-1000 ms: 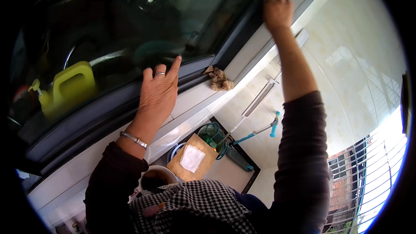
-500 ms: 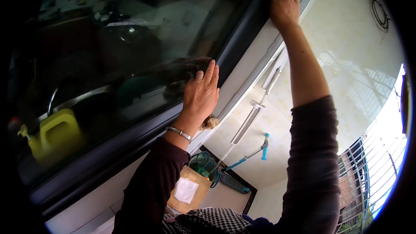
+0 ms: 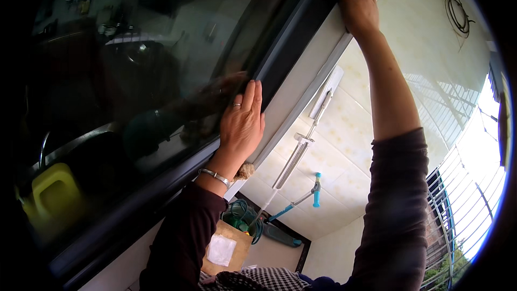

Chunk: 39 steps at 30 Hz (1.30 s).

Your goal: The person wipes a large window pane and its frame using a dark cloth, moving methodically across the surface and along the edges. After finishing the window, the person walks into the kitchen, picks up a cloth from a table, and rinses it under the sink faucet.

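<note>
**Both hands on the dark window frame, one low and one high**

We have our left hand (image 3: 241, 129) laid flat against the window glass (image 3: 134, 75), fingers together and straight, their tips touching the inner edge of the dark window frame (image 3: 280, 59). That frame runs as a long diagonal band, from the lower left up to the upper right. Our right hand (image 3: 356, 5) is far up the same band, near its upper end, fingers curled over the frame's edge and gripping it. So the frame's long axis joins the two hands, with the left one nearer to us. A small tan wad (image 3: 245, 171) sits on the sill just beside our left wrist, and we cannot tell what it is
</note>
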Each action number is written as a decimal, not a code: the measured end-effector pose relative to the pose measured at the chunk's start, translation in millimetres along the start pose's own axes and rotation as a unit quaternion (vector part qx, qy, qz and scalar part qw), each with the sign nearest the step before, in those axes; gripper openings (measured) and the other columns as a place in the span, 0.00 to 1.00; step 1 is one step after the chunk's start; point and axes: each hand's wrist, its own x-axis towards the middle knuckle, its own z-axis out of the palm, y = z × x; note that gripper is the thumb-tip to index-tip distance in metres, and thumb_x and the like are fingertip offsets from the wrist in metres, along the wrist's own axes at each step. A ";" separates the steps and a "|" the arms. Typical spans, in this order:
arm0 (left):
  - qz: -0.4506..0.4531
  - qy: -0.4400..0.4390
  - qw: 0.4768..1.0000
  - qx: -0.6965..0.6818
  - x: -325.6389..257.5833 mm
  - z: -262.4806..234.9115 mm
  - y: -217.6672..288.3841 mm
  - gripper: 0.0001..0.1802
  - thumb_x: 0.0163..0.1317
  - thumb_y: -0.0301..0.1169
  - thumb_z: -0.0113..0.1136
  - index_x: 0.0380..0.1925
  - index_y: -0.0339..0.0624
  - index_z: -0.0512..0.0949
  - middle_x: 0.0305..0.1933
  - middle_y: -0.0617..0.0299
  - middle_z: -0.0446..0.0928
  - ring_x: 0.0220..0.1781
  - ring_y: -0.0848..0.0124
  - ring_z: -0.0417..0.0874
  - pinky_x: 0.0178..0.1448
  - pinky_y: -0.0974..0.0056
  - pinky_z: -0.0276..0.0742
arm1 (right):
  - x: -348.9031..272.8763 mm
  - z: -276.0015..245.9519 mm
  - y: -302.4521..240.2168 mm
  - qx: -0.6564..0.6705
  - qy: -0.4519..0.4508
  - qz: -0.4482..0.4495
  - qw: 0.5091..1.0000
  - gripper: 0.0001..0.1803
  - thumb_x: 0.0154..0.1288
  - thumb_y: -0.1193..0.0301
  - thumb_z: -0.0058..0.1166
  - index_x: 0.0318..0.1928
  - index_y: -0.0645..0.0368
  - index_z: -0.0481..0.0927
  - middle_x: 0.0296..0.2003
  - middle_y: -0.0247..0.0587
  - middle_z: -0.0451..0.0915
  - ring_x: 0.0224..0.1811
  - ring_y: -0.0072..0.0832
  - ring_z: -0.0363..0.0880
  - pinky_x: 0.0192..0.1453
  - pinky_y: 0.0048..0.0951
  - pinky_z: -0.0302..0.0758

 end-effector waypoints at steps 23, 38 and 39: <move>0.015 0.012 0.996 0.082 7.2 -4.0 -7.6 0.39 0.54 0.35 0.65 0.68 0.44 0.65 0.79 0.55 0.51 0.46 0.63 0.73 0.41 0.65 0.80 | -16.0 -19.0 -59.0 0.054 -0.086 0.041 0.994 0.14 0.54 0.65 0.61 0.43 0.48 0.84 0.46 0.37 0.78 0.59 0.36 0.72 0.63 0.42 0.68; 0.005 -0.017 0.991 0.133 4.2 1.8 -2.4 0.34 0.53 0.39 0.67 0.62 0.49 0.74 0.80 0.52 0.48 0.47 0.64 0.71 0.43 0.66 0.74 | -3.1 -27.3 -5.0 0.064 0.002 0.062 0.996 0.18 0.53 0.73 0.58 0.47 0.54 0.78 0.46 0.46 0.78 0.49 0.44 0.77 0.51 0.44 0.75; 0.005 -0.013 0.992 0.128 5.3 2.5 -1.4 0.34 0.52 0.39 0.67 0.62 0.49 0.74 0.80 0.52 0.48 0.46 0.64 0.71 0.43 0.66 0.74 | -28.1 -20.2 -17.0 0.117 0.007 0.025 0.993 0.16 0.47 0.72 0.60 0.41 0.55 0.78 0.42 0.44 0.78 0.44 0.43 0.77 0.47 0.44 0.75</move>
